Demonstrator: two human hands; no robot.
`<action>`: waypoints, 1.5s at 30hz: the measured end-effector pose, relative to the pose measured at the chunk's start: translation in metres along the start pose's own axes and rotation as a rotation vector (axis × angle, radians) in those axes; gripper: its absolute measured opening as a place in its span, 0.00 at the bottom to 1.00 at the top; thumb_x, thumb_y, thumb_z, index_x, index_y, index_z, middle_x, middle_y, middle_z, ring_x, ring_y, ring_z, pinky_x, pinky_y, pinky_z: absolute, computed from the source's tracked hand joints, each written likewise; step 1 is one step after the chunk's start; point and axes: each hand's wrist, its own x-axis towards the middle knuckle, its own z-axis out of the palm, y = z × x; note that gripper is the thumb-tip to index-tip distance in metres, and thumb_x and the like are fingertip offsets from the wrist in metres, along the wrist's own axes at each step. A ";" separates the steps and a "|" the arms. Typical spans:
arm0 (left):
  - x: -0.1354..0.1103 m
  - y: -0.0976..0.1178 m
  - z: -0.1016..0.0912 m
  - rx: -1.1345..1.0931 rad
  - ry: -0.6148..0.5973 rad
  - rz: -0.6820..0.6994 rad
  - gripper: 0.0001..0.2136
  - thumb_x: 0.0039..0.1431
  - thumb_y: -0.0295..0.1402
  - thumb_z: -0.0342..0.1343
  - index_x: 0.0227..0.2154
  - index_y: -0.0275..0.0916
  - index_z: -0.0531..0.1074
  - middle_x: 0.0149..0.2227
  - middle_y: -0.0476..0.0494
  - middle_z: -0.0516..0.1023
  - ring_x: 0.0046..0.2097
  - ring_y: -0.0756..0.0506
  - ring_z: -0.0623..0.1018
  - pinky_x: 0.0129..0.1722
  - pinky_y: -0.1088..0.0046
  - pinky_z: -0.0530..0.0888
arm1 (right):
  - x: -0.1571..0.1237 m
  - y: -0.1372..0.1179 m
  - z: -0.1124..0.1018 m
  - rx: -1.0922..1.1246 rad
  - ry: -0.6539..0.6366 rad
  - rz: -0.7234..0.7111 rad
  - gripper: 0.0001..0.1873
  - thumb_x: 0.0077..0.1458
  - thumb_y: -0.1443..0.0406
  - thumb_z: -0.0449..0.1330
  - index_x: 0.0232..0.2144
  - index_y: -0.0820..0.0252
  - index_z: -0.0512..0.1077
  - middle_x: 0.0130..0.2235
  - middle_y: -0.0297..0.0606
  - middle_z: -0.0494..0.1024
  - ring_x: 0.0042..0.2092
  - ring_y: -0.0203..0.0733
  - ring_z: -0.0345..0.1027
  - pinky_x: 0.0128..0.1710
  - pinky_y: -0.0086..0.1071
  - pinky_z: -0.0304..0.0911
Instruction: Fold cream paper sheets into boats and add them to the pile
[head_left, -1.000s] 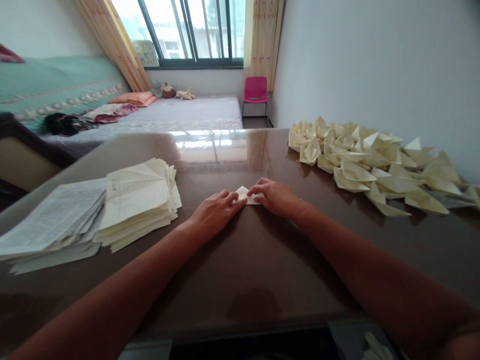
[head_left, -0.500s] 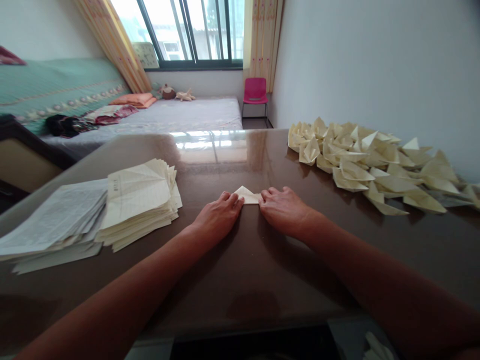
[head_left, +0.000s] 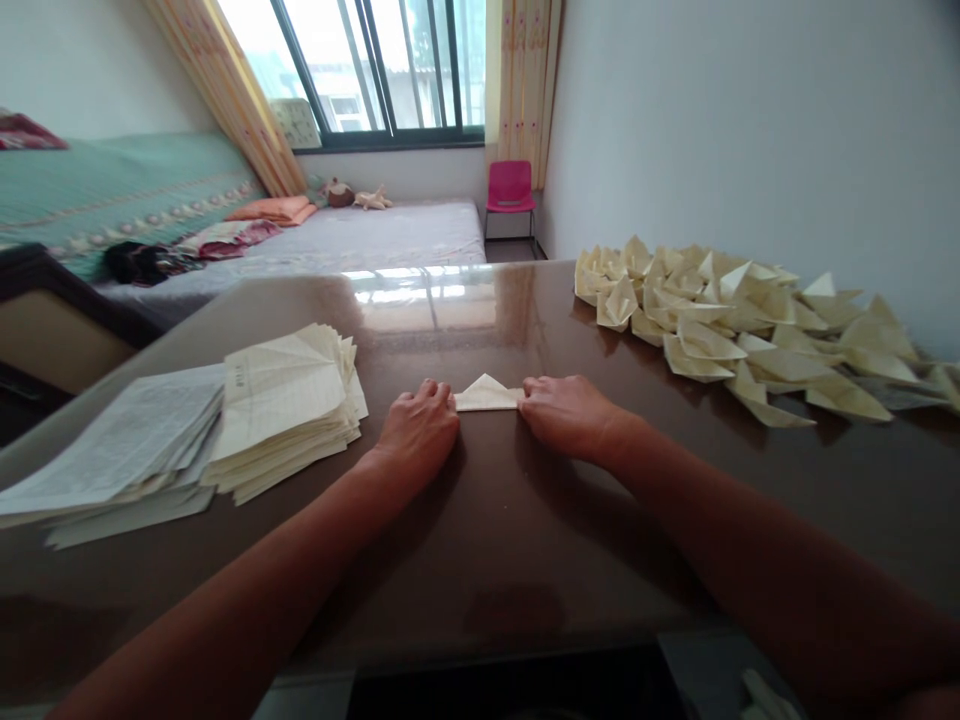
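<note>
A small cream folded paper piece [head_left: 486, 394] with a pointed top lies flat on the dark brown table [head_left: 480, 540]. My left hand [head_left: 417, 428] has its fingers curled and pinches the piece's left end. On the other side, my right hand [head_left: 566, 412] grips the right end the same way. Both hands rest on the tabletop, with the paper stretched between them.
A stack of creased cream sheets [head_left: 289, 405] and printed pages [head_left: 112, 455] lies at the left. A heap of several folded paper shapes [head_left: 739, 325] covers the table's right side by the wall. Beyond are a bed [head_left: 322, 240] and a pink chair [head_left: 511, 188].
My hands have slid apart from over the paper to its two ends, so more of the folded piece shows between them.
</note>
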 end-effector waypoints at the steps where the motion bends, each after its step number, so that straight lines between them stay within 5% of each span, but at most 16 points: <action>1: 0.000 0.000 -0.001 0.006 0.020 -0.012 0.12 0.61 0.23 0.46 0.41 0.29 0.74 0.40 0.33 0.72 0.46 0.36 0.70 0.36 0.62 0.71 | 0.003 0.003 0.002 0.017 0.018 0.014 0.15 0.58 0.70 0.49 0.37 0.62 0.76 0.41 0.50 0.77 0.41 0.48 0.72 0.31 0.33 0.62; 4: 0.000 0.003 -0.002 -0.035 0.136 0.010 0.14 0.62 0.24 0.46 0.47 0.31 0.71 0.44 0.34 0.71 0.49 0.37 0.68 0.42 0.61 0.71 | 0.012 0.016 0.009 0.094 0.086 0.044 0.13 0.59 0.65 0.51 0.36 0.59 0.75 0.40 0.46 0.78 0.41 0.48 0.73 0.32 0.32 0.61; 8: 0.003 0.009 0.005 -0.223 0.196 0.203 0.16 0.64 0.28 0.46 0.52 0.41 0.68 0.49 0.40 0.71 0.50 0.43 0.68 0.46 0.68 0.71 | 0.016 0.021 0.012 0.190 0.129 0.065 0.09 0.57 0.62 0.55 0.36 0.57 0.75 0.40 0.43 0.78 0.40 0.46 0.72 0.35 0.31 0.61; 11: 0.007 0.008 0.017 -0.318 0.199 0.224 0.13 0.64 0.30 0.46 0.48 0.43 0.71 0.46 0.43 0.73 0.47 0.44 0.70 0.45 0.68 0.72 | 0.007 0.002 0.001 0.317 0.357 0.039 0.14 0.59 0.63 0.53 0.46 0.54 0.72 0.44 0.42 0.77 0.42 0.42 0.71 0.40 0.31 0.61; 12: 0.008 0.007 0.020 -0.352 0.212 0.223 0.13 0.64 0.31 0.47 0.47 0.43 0.72 0.45 0.43 0.74 0.47 0.43 0.70 0.46 0.67 0.72 | 0.004 -0.005 -0.003 0.389 0.437 -0.082 0.17 0.60 0.63 0.52 0.51 0.53 0.69 0.46 0.40 0.76 0.44 0.40 0.70 0.43 0.30 0.60; 14: 0.009 0.003 0.025 -0.409 0.243 0.234 0.11 0.63 0.32 0.49 0.45 0.42 0.74 0.45 0.44 0.74 0.47 0.44 0.70 0.48 0.66 0.71 | 0.001 -0.014 -0.007 0.516 0.402 -0.366 0.18 0.59 0.60 0.54 0.51 0.51 0.70 0.45 0.36 0.77 0.44 0.38 0.70 0.43 0.27 0.60; 15: 0.009 0.002 0.026 -0.418 0.251 0.243 0.11 0.63 0.32 0.49 0.45 0.43 0.74 0.46 0.44 0.74 0.47 0.44 0.70 0.49 0.66 0.71 | 0.003 -0.014 -0.006 0.552 0.396 -0.385 0.15 0.60 0.60 0.54 0.48 0.51 0.72 0.42 0.35 0.78 0.43 0.37 0.70 0.42 0.26 0.59; 18: 0.008 0.002 0.022 -0.360 0.247 0.250 0.15 0.65 0.31 0.45 0.50 0.44 0.70 0.47 0.44 0.73 0.46 0.44 0.70 0.46 0.67 0.72 | 0.017 0.013 0.010 0.560 0.517 -0.055 0.14 0.62 0.62 0.50 0.41 0.56 0.75 0.41 0.38 0.79 0.42 0.38 0.71 0.42 0.28 0.59; 21: 0.006 0.005 0.015 -0.295 0.230 0.237 0.17 0.65 0.30 0.43 0.54 0.45 0.67 0.46 0.43 0.73 0.45 0.45 0.69 0.42 0.70 0.72 | 0.034 0.051 0.029 0.565 0.405 0.132 0.13 0.60 0.62 0.53 0.38 0.61 0.76 0.39 0.40 0.80 0.38 0.39 0.71 0.38 0.28 0.59; 24: 0.007 0.006 0.013 -0.263 0.222 0.228 0.16 0.66 0.31 0.43 0.54 0.46 0.67 0.46 0.43 0.72 0.45 0.45 0.69 0.40 0.71 0.72 | 0.040 0.066 0.039 0.638 0.291 0.088 0.12 0.58 0.62 0.55 0.38 0.61 0.76 0.37 0.38 0.80 0.36 0.37 0.71 0.36 0.27 0.60; 33: 0.011 0.004 0.015 -0.212 0.231 0.240 0.14 0.65 0.31 0.47 0.51 0.46 0.68 0.48 0.46 0.72 0.45 0.44 0.69 0.39 0.71 0.72 | 0.038 0.049 0.039 0.670 0.169 0.033 0.07 0.52 0.65 0.60 0.35 0.60 0.76 0.32 0.35 0.79 0.32 0.35 0.70 0.32 0.24 0.60; 40: 0.017 0.010 0.017 -0.315 0.303 0.283 0.14 0.67 0.33 0.43 0.47 0.38 0.71 0.45 0.42 0.73 0.47 0.44 0.68 0.49 0.67 0.70 | 0.043 0.045 0.045 0.608 0.231 0.082 0.05 0.52 0.66 0.58 0.32 0.58 0.74 0.31 0.33 0.77 0.31 0.34 0.68 0.31 0.24 0.58; 45: 0.024 0.010 0.019 -0.323 0.286 0.246 0.16 0.68 0.34 0.40 0.52 0.43 0.69 0.44 0.43 0.73 0.43 0.45 0.68 0.43 0.68 0.71 | 0.041 0.042 0.042 0.511 0.299 0.145 0.09 0.53 0.67 0.56 0.37 0.57 0.74 0.36 0.36 0.78 0.36 0.36 0.70 0.34 0.25 0.58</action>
